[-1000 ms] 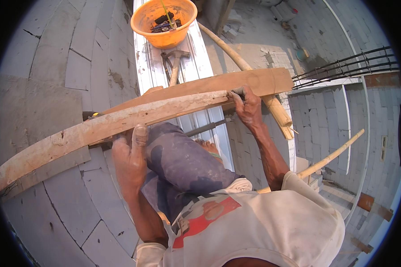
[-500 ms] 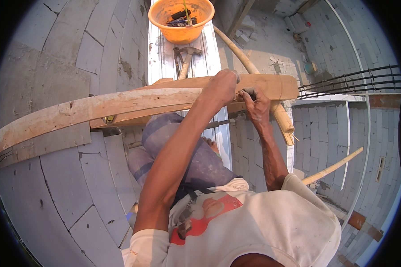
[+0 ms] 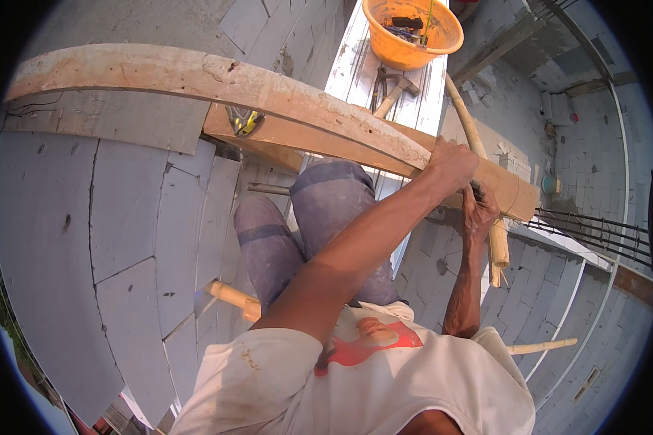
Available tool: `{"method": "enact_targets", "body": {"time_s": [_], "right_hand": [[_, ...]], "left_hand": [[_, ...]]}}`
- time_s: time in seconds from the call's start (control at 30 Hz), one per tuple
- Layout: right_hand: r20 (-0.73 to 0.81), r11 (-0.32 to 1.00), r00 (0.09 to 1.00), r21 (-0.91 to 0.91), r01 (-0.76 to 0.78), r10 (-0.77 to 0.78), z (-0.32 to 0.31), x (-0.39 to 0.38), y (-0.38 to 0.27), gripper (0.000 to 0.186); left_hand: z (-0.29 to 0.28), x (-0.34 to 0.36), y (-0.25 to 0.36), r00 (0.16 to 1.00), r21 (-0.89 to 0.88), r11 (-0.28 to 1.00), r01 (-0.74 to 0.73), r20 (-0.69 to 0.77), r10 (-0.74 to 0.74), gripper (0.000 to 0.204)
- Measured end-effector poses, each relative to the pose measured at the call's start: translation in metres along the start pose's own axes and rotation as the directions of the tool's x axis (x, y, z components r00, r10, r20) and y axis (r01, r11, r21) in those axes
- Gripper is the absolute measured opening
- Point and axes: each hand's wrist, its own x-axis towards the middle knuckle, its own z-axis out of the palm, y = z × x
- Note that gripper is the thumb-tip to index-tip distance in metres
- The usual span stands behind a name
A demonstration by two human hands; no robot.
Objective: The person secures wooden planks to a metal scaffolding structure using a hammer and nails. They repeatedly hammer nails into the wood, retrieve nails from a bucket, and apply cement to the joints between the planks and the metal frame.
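Observation:
My left hand (image 3: 453,163) is closed at the right end of a long, pale, weathered timber (image 3: 254,87), its curled fingers hiding what they grip. Just below it, my right hand (image 3: 479,206) pinches at that end, around something dark too small to make out. Beneath lies a wider brown board (image 3: 515,190), crossing over a white ribbed metal strip (image 3: 355,65). A yellow-and-black tool (image 3: 245,120), apparently a tape measure, sits on the board's left part. My bent legs are below the timbers. Farther up, a wooden-handled hammer (image 3: 390,99) lies on the strip.
An orange basin (image 3: 413,54) of dark tools stands on the strip. Bamboo poles (image 3: 498,246) jut out at the right, near black rebar (image 3: 595,232). Grey block surfaces (image 3: 51,254) are at the left; block walls and a lower floor lie beyond the strip to the right.
My left hand has left the timber's underside and moved up and right beside my right hand. The view has turned, so the basin sits farther right and the timber's left end higher.

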Motion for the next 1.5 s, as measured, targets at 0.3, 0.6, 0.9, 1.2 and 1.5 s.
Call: {"method": "enact_targets", "body": {"time_s": [0.3,0.6,0.9,1.2,1.5], "right_hand": [[-0.032,0.983,0.996,-0.166,0.079,-0.085,-0.011,-0.031,-0.009,0.025],[-0.023,0.942,0.996,0.327,-0.075,0.087,-0.024,0.088,-0.095,0.027],[0.954,0.969,0.256,-0.096,-0.228,0.154,0.200,0.207,0.045,0.061],[0.856,0.981,0.498,-0.051,-0.185,0.138,0.275,0.186,0.062,0.060],[0.715,0.876,0.657,0.133,-0.463,0.239,0.238,0.209,0.046,0.042]], "left_hand": [[0.006,-0.005,0.010,0.992,0.094,0.995,0.024,0.118,-0.035,0.014],[0.005,-0.010,0.000,0.999,0.204,0.979,-0.003,0.045,-0.007,0.015],[-0.004,-0.005,0.014,0.995,0.219,0.970,-0.103,0.036,0.098,0.014],[-0.008,-0.011,0.011,0.995,0.182,0.982,-0.046,0.095,0.029,0.019],[-0.002,0.001,0.014,0.988,0.102,0.989,-0.108,0.120,0.095,0.023]]}}
